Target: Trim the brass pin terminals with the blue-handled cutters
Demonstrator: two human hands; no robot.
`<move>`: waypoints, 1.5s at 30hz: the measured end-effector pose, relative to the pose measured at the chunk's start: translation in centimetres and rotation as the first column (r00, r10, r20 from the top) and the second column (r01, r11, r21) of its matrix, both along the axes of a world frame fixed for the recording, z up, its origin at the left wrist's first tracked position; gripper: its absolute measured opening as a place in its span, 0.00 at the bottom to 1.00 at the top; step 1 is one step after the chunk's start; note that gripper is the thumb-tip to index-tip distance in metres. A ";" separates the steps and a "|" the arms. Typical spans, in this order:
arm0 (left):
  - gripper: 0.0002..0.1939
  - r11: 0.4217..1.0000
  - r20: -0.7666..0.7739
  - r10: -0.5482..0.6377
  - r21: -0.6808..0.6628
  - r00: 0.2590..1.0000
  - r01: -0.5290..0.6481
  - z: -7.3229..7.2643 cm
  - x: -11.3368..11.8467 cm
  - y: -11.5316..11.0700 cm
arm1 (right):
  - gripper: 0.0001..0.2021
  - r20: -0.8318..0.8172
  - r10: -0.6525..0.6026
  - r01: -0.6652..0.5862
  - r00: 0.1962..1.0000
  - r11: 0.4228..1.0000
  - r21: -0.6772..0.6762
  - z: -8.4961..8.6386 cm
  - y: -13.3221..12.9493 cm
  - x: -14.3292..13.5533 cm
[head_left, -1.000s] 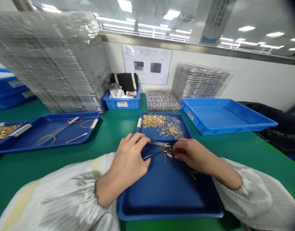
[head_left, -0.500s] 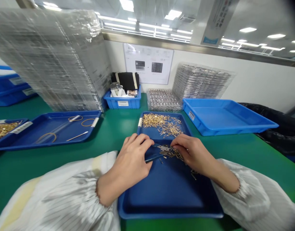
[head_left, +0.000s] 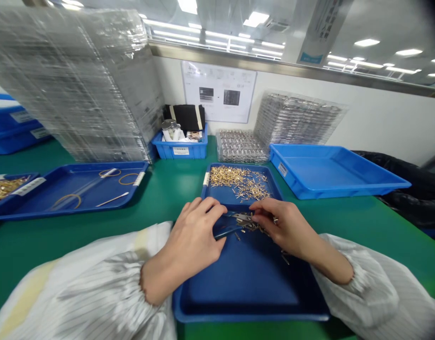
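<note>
My left hand [head_left: 199,233] is wrapped round the blue handles of a pair of pliers [head_left: 227,230], whose metal jaws point right. At the jaw tips, the thumb and fingers of my right hand [head_left: 283,222] are pinched together; whatever they hold is too small to make out. Both hands are over the near dark blue tray [head_left: 243,283]. Small metal pins [head_left: 252,225] lie in that tray beneath the jaws, partly hidden by my right hand. Just behind, a smaller blue tray [head_left: 219,193] holds many loose gold pins [head_left: 227,175].
At the left is a blue tray [head_left: 93,189] with rubber bands and a swab, beside another with gold pins. Behind stand wrapped stacked trays [head_left: 79,85], a blue bin [head_left: 182,150] and clear trays [head_left: 242,145]. A light blue tray [head_left: 330,172] sits at the right.
The plier jaws look closer together. My right fingers have shifted slightly at the jaw tips, and my left hand has barely moved.
</note>
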State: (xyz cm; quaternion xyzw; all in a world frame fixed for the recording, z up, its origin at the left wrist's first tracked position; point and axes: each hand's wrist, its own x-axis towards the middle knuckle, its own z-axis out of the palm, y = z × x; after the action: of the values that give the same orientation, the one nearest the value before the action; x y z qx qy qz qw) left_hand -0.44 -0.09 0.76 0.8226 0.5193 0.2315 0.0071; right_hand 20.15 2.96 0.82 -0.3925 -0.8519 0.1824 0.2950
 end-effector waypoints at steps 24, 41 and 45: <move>0.14 0.986 0.274 -0.053 0.169 0.960 0.006 -0.2 0.2 -0.2 | 0.04 -0.356 -0.190 0.094 0.915 0.958 -0.269 0.3 -0.6 -1.0; 0.13 0.956 -0.003 -0.128 0.266 0.992 0.125 -0.1 0.0 -0.1 | 0.05 0.071 -0.099 0.096 0.993 0.994 0.053 0.2 -0.5 -0.3; 0.14 0.970 0.051 -0.095 0.229 0.994 0.081 0.0 0.0 -0.1 | 0.04 -0.023 -0.035 0.033 0.999 0.997 -0.066 0.8 -0.4 -0.2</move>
State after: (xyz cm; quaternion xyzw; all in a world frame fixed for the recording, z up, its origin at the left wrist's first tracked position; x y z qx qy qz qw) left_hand -0.44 -0.20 0.72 0.8326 0.4522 0.3139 -0.0606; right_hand 19.95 2.60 1.61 -0.4142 -0.8350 0.2097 0.2954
